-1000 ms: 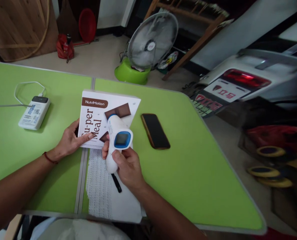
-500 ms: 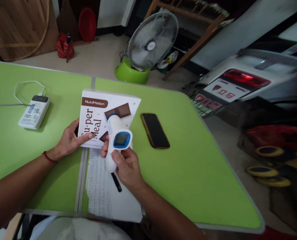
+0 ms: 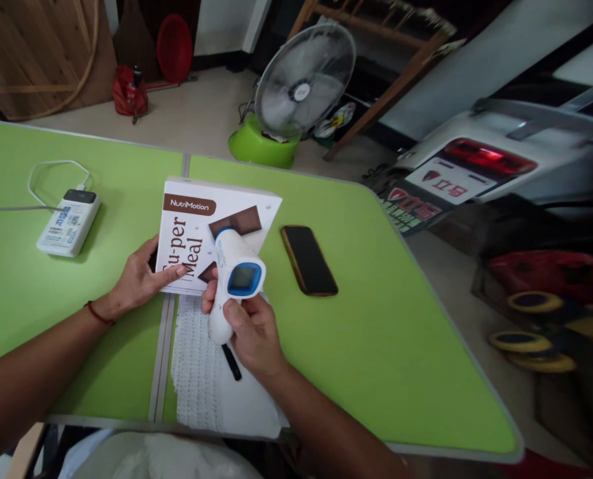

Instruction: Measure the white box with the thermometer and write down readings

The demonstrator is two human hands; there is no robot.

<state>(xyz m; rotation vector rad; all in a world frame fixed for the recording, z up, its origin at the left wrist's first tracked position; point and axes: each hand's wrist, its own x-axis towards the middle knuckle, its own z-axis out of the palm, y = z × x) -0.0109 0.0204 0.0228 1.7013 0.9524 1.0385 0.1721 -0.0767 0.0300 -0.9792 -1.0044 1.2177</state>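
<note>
On the green table [image 3: 376, 279] a white box [image 3: 196, 219] is pressed flat by the left hand [image 3: 139, 279]. The thermometer [image 3: 233, 279] is clamped in the right hand [image 3: 253, 332], its long axis aimed away, over the box.

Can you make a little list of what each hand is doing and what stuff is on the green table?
right hand: holds a white and blue handheld infrared thermometer, nose aimed at the box
left hand: fingers rest on a white and brown NutriMotion cardboard box
table: bright green top, grey seam
under the hands: white lace-edged paper sheet, black pen
right of box: black smartphone, screen dark
far left: white power bank with a white cable
</note>
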